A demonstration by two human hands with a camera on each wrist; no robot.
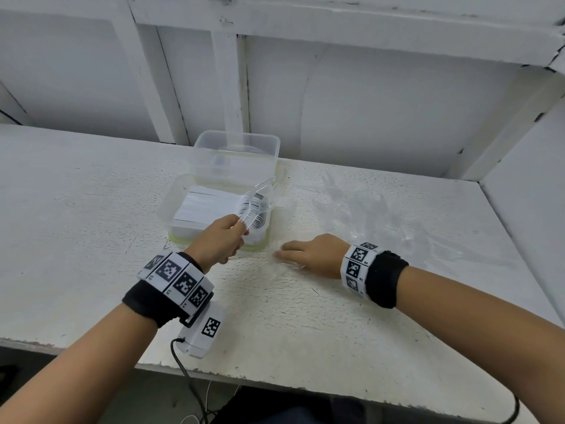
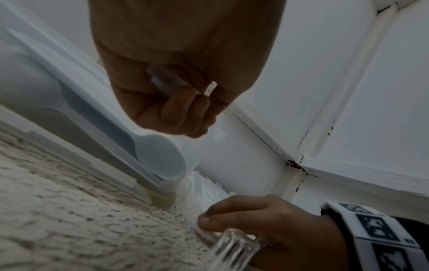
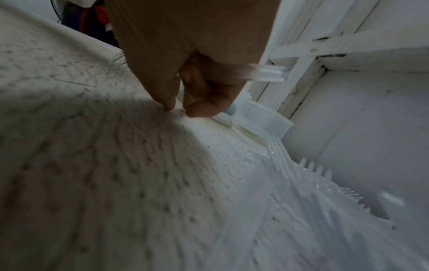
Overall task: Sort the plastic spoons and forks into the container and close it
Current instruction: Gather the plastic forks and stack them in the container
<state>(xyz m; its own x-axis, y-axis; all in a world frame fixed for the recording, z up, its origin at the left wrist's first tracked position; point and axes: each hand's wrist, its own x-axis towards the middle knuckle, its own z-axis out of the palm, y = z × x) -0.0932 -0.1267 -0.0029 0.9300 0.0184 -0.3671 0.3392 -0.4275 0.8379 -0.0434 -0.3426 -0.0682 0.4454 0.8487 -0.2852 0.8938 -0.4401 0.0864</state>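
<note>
A: Clear plastic is all over this white table [image 1: 91, 240]. Where does the container [image 1: 220, 215] sit?

B: At the back middle, near the wall, open, with white cutlery [image 1: 208, 206] stacked flat inside. Its lid [image 1: 237, 154] stands just behind it (whether the 2 are hinged cannot be told).

A: And the left hand [image 1: 218, 241]?

B: Over the container's near edge, fingers curled round the handles of a few clear forks [image 1: 258, 201], whose tines point out over the stack. The left wrist view shows 1 handle [image 2: 169, 82] pinched in the fist.

A: The right hand [image 1: 315, 255]?

B: Low on the table, just right of the container. Thumb and fingertips [image 3: 202, 108] pinch a clear fork [image 3: 267, 72] against the surface; its ribbed handle sticks out past the palm.

A: What is left to sort?

B: A loose pile [image 1: 382, 215] of clear forks and spoons lies further right, well apart from the container.
</note>
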